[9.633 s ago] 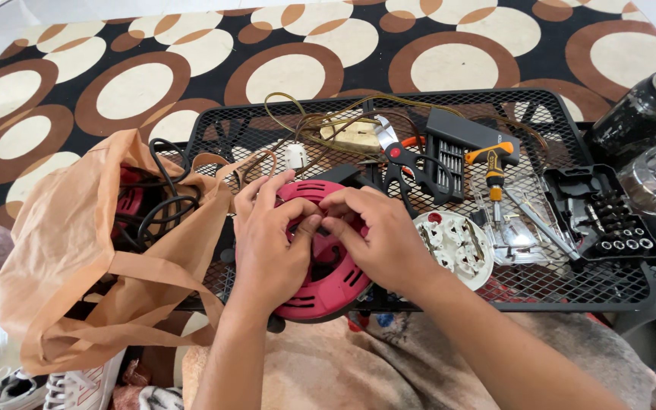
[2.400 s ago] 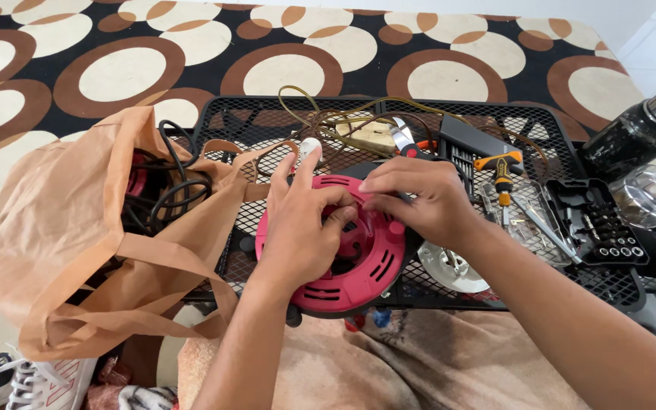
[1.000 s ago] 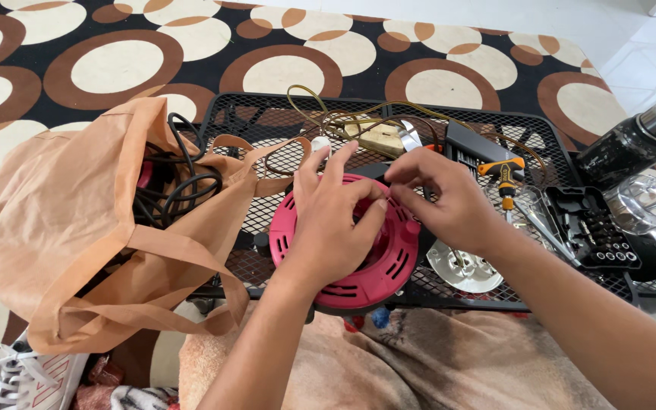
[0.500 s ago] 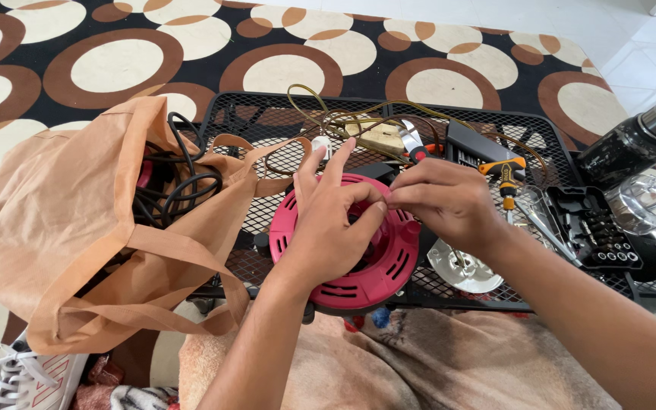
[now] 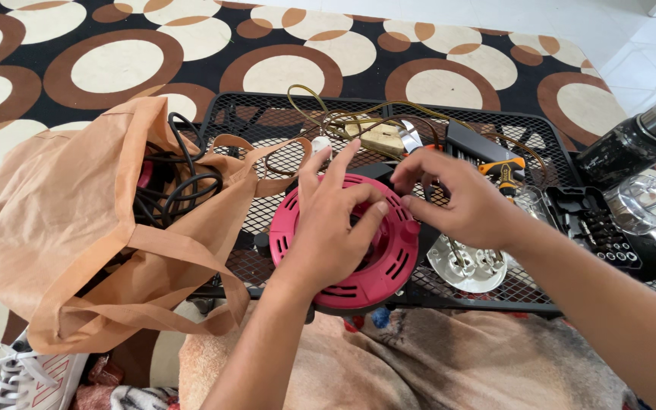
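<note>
Left hand (image 5: 333,228) lies spread, flat on red reel (image 5: 347,243), frame centre, holding nothing. Right hand (image 5: 457,199) pinches at reel rim; what it grips, cannot tell. Risk: reel overhangs mesh table (image 5: 267,129) edge, push can tip it off.

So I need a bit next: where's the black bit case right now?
In the head view, the black bit case lies open at the mesh table's right end, beyond the right hand, beside the dark flask.
</note>
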`<state>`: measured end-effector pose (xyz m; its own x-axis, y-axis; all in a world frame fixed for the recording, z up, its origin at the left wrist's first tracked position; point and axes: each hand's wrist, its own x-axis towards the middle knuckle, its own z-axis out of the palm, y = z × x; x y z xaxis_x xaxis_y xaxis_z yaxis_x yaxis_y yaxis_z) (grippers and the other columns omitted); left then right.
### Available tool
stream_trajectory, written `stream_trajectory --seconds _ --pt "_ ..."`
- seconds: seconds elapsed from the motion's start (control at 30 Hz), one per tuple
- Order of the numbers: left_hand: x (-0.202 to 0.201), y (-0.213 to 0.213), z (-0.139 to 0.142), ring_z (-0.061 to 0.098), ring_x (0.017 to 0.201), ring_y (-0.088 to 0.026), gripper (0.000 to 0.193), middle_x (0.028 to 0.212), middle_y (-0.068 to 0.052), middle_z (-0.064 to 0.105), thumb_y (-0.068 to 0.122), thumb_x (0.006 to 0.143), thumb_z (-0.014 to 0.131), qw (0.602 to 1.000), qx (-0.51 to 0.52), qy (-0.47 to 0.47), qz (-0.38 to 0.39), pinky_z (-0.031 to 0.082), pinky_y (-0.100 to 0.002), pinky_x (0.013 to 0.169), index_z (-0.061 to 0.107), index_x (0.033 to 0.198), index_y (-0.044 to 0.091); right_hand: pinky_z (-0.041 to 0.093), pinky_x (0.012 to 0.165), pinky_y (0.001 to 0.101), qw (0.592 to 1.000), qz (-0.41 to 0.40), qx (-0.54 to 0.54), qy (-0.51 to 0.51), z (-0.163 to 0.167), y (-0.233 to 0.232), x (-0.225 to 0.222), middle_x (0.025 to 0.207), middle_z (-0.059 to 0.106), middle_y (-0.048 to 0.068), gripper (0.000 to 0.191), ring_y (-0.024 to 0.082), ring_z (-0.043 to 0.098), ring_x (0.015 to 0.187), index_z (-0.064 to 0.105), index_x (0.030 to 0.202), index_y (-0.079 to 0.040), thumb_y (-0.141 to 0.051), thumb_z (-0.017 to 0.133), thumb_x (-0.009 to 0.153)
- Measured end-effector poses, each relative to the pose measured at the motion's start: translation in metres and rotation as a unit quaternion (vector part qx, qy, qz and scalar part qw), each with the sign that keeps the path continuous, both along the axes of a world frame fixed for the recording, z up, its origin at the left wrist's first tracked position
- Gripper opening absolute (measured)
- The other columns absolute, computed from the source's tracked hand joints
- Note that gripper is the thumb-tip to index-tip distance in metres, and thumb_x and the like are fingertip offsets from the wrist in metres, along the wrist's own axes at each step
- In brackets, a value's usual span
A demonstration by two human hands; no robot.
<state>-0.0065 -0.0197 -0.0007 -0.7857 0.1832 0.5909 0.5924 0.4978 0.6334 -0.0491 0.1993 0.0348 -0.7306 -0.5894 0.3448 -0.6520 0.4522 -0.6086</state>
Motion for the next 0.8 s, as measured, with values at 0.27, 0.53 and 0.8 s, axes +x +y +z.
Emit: stream_trajectory --seconds 0.27,0.53,0.8 --pt "-0.004 -0.001 -0.005 0.021 0.148 -0.047 0.012 0.162 -0.020 0.037 0.019 0.090 0.074 0.999 0.007 -0.043 -0.019 0.021 -0.056 0.119 0.078 0.090 0.007 0.050 0.084 0.0381 0.953 0.054 0.012 0.298 -0.004 -0.001 0.004 0.108 0.070 0.003 0.017 0.023 0.067 0.096 0.075 0.102 -0.012 -0.010 0.080 0.085" --pt "-0.002 0.000 -0.003 0.025 0.147 -0.048 0.010 0.159 -0.022 0.040 0.017 0.088 0.074 1.000 0.008 -0.016 -0.007 0.023 -0.057 0.119 0.078 0.089 0.008 0.048 0.084 0.0373 0.975 0.071 0.032 0.208 0.003 -0.009 0.006 0.099 0.068 0.006 0.011 0.027 0.062 0.093 0.067 0.095 -0.006 -0.010 0.075 0.088" --pt "0.000 0.001 -0.003 0.030 0.145 -0.047 0.011 0.158 -0.022 0.043 0.017 0.087 0.075 1.000 0.000 0.020 0.010 0.026 -0.056 0.119 0.076 0.087 0.006 0.050 0.075 0.0278 0.944 -0.097 -0.074 -0.307 0.000 -0.015 0.003 0.092 0.070 0.004 0.014 0.009 0.061 0.084 0.073 0.102 -0.006 -0.015 0.064 0.097"
